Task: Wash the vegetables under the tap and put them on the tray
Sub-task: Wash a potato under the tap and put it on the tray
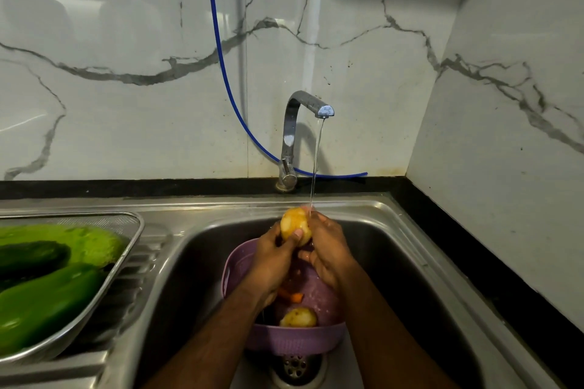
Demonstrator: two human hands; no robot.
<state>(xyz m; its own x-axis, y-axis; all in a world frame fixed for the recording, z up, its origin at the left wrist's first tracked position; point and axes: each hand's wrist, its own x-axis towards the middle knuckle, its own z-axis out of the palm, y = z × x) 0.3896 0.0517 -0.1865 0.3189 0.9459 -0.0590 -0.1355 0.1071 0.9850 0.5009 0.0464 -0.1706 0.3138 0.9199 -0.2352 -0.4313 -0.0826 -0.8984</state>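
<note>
Lower left of the frame: a steel mesh tray (132, 230) rests on the ribbed drainboard and holds several green vegetables (47, 300), one darker green piece lying across the others. Centre: a steel sink (395, 249) contains a purple colander (297, 343) standing just above the drain (295, 366); inside it lie a potato (298, 317) and an orange carrot piece (295, 297). Above the colander, the left hand (273, 257) grips a second, yellowish potato (294, 226), its thumb pressed on the near face. The right hand (327, 249) curls round the same potato from the right side. A thin stream of water (316, 164) falls from the chrome tap (295, 129) onto the upper right of the held potato, where it meets the right hand's fingers. Upper centre: a blue hose (221, 54) runs down the marble wall and passes behind the tap base. Right: a black surface (474, 262) borders the sink.
</note>
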